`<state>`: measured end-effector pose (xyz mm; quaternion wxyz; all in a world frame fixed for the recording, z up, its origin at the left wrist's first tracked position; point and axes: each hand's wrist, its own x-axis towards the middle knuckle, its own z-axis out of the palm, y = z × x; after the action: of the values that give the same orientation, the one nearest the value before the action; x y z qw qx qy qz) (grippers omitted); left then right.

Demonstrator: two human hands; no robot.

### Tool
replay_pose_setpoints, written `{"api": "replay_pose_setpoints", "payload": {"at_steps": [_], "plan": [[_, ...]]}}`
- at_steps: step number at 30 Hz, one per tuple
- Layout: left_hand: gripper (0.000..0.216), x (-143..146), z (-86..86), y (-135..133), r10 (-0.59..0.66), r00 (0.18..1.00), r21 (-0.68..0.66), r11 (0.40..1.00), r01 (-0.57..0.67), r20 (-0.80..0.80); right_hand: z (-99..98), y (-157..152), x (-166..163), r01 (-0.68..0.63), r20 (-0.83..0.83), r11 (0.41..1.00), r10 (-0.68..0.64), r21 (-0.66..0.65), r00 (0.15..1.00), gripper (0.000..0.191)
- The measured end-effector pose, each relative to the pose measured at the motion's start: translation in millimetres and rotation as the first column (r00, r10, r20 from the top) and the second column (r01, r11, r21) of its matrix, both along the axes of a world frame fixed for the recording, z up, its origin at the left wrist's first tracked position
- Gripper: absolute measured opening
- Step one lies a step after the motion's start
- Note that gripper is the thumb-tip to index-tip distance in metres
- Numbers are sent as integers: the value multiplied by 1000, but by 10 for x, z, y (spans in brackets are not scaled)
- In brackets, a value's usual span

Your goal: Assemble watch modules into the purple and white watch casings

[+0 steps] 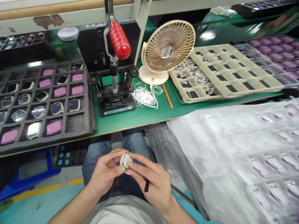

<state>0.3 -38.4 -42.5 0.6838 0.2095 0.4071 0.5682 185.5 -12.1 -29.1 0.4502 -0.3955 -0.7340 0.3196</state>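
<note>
Above my lap, both hands hold a small cream watch case with a dark line along its side. My left hand pinches it between thumb and fingers from the left. From the right, the fingertips of my right hand press on it. A short dark stick-like piece also pokes out between the fingers of my right hand; its other end is hidden. Nearest on the bench is a black hand press with a red handle.
A grey foam tray of watch cases lies at left. Behind stand a cream fan, a coiled white cable and an orange stick. Beige trays of small parts lie right, with plastic-covered trays nearer me.
</note>
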Motion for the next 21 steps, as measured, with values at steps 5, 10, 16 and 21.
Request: {"api": "replay_pose_setpoints", "payload": {"at_steps": [5,10,16,21], "plan": [[38,-10,19,37,-3,1000,11,1000,3,-2,-4,14,10,-15,12,999,14,31,1000,28],[38,-13,10,63,3,1000,8,1000,-3,-10,-22,16,24,-54,19,997,53,57,998,29],[37,-16,-6,47,53,998,19,998,-52,-30,-166,-85,0,-79,128,989,63,122,990,45],[35,64,-4,4,98,990,-48,993,-103,-96,-277,-122,-98,-20,155,993,1,120,988,47]]}}
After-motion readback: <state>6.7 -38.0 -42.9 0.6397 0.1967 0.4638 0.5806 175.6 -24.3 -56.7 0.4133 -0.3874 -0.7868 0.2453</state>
